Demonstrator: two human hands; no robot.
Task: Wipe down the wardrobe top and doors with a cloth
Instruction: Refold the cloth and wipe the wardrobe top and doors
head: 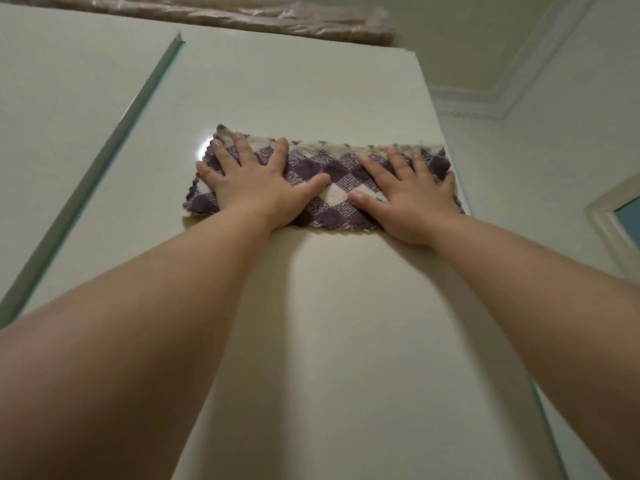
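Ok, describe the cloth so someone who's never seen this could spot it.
Start at the pale wardrobe door in the middle of the view. The left hand and right hand press a cloth flat on it. Only it is patterned: purple and cream checks.

I see the cloth (334,168) spread flat against the upper part of the wardrobe door (311,88), its right end reaching the door's right edge. The left hand (249,183) lies flat on the cloth's left half and the right hand (408,197) flat on its right half, the thumbs pointing toward each other but apart. To the left, across an edge strip (104,168), stands the neighbouring door (65,98); above both doors a wrapped bundle (225,15) lies on the wardrobe top, and off to the right are the wall, a cornice (485,103) and, lower down, a frame (607,216).
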